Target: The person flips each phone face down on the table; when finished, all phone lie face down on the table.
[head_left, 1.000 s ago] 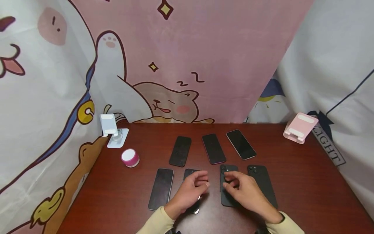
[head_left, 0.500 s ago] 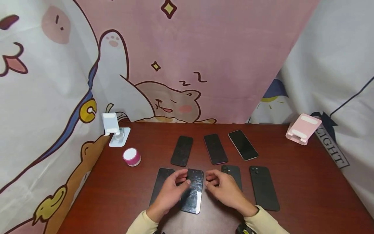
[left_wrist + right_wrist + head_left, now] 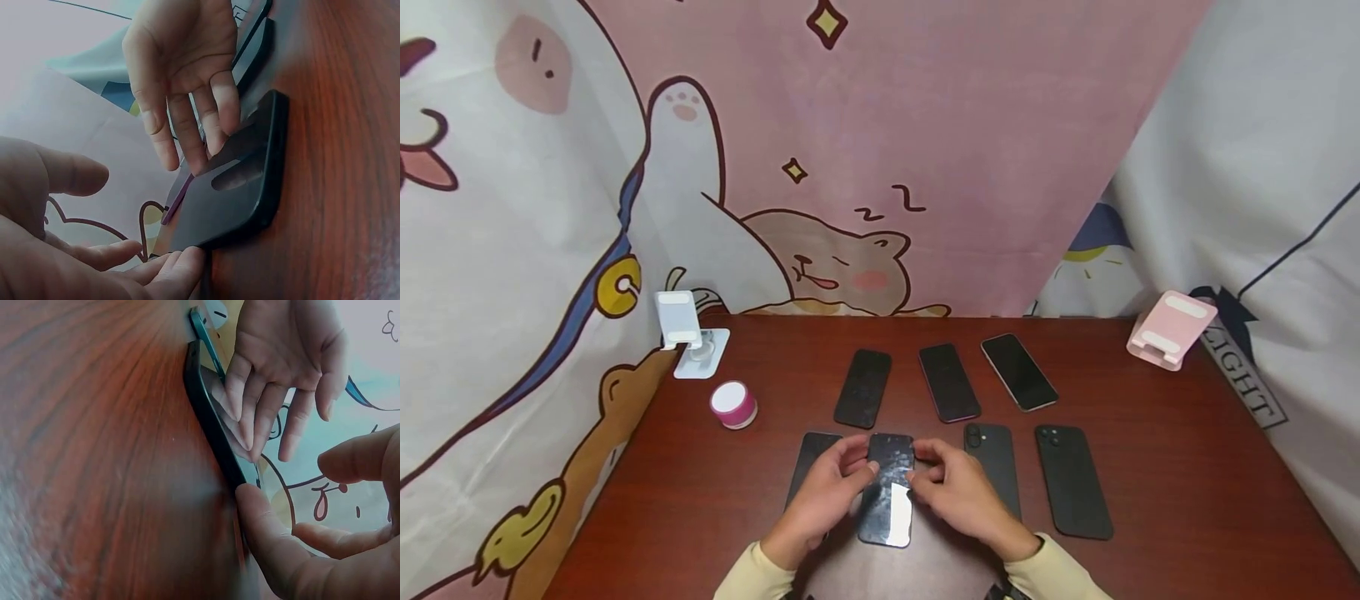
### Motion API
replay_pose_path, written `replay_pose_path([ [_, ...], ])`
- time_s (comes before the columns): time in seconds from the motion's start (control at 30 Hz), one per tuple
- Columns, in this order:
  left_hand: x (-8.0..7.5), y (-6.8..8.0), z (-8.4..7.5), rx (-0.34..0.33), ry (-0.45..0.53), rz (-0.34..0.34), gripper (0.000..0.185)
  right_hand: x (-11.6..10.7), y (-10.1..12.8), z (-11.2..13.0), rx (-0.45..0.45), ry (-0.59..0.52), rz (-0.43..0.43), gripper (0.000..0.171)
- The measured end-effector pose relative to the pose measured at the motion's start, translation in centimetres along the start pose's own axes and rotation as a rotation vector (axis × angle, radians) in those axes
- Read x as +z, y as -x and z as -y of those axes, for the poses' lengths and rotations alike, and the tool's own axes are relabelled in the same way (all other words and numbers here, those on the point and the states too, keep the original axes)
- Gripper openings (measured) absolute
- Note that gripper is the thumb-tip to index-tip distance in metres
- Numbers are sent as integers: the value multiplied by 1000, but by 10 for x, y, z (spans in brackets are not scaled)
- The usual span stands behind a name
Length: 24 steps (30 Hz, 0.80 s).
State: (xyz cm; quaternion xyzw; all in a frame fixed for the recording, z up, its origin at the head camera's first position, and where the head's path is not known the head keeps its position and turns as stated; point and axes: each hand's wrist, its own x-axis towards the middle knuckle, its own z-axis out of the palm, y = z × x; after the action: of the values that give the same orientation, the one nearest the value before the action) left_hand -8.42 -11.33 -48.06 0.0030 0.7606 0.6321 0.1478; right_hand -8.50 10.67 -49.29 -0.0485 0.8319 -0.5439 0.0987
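Observation:
A black smartphone point(image 3: 886, 500) lies screen up on the table between my hands, a bright reflection on its lower part. My left hand point(image 3: 826, 496) touches its left edge with the fingertips, and the thumb stays raised in the left wrist view. On the opposite edge rests a finger of my right hand point(image 3: 961, 487); that thumb is lifted too, as the right wrist view shows. Under the left hand, another phone point(image 3: 811, 460) is partly covered. Beside the right hand lies a phone point(image 3: 997, 458) with its camera side up, partly hidden by the wrist.
Another camera-side-up phone point(image 3: 1075, 483) lies farther right. Behind are a black phone point(image 3: 862, 388), a purple-edged phone point(image 3: 950, 383) and a silver-edged phone point(image 3: 1019, 372). A white phone stand point(image 3: 679, 318) and pink-and-white jar point(image 3: 733, 405) stand left, a pink stand point(image 3: 1172, 329) right.
Both hands have moved left. The right hand has left the camera-side-up phone and come in to the screen-up phone's right edge; the left hand has gone from above that phone to its left edge.

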Motion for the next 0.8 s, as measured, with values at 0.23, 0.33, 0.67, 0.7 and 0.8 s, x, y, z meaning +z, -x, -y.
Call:
replay_pose_path([
  [0.23,3,-2,-4,-22,63,0,62,2,2,0,4,-19,13,51],
  [0.33,4,-3,-7,-55,92,-7,62,2,4,0,14,-27,28,52],
  [0.67,5,-4,-4,-65,170,-39,57,8,7,0,-36,71,-24,44],
  [0.7,6,-5,-3,-58,181,-37,56,8,7,1,-47,85,-29,42],
  [0.8,8,-6,-1,-36,232,-11,55,8,6,2,-68,113,-32,39],
])
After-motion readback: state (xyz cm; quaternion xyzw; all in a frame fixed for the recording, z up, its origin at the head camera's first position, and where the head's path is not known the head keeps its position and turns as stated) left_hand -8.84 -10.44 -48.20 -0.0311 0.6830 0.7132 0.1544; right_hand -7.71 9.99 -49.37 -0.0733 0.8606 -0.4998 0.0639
